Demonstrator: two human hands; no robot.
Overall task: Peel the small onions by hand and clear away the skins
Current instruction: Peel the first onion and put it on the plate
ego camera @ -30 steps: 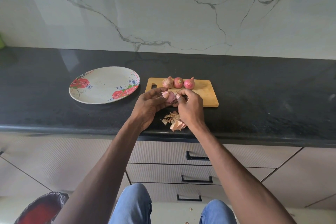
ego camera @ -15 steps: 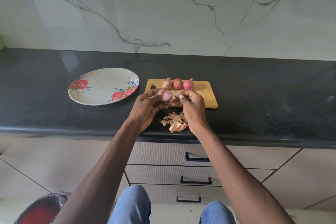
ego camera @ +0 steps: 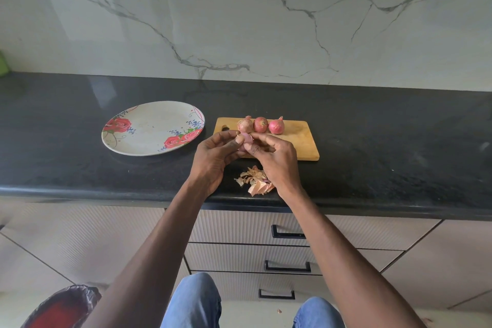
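A small pale-purple onion (ego camera: 245, 139) sits between both hands above the near left part of the wooden cutting board (ego camera: 303, 138). My left hand (ego camera: 214, 158) grips it from the left with thumb and fingers. From the right, my right hand (ego camera: 274, 158) pinches its skin with curled fingers. Three unpeeled reddish onions (ego camera: 261, 124) stand in a row at the board's far edge. A heap of dry peeled skins (ego camera: 254, 181) lies on the black counter below my hands, partly hidden by my right wrist.
A floral plate (ego camera: 153, 128) rests on the counter left of the board. The counter's front edge (ego camera: 106, 193) runs just below the skins. Drawers with black handles (ego camera: 287, 234) are under it. A bin with a dark liner (ego camera: 61, 306) stands on the floor at lower left.
Both hands have closed in tighter round the onion; my right fingers now reach over it, where half a second ago they were a little apart from it.
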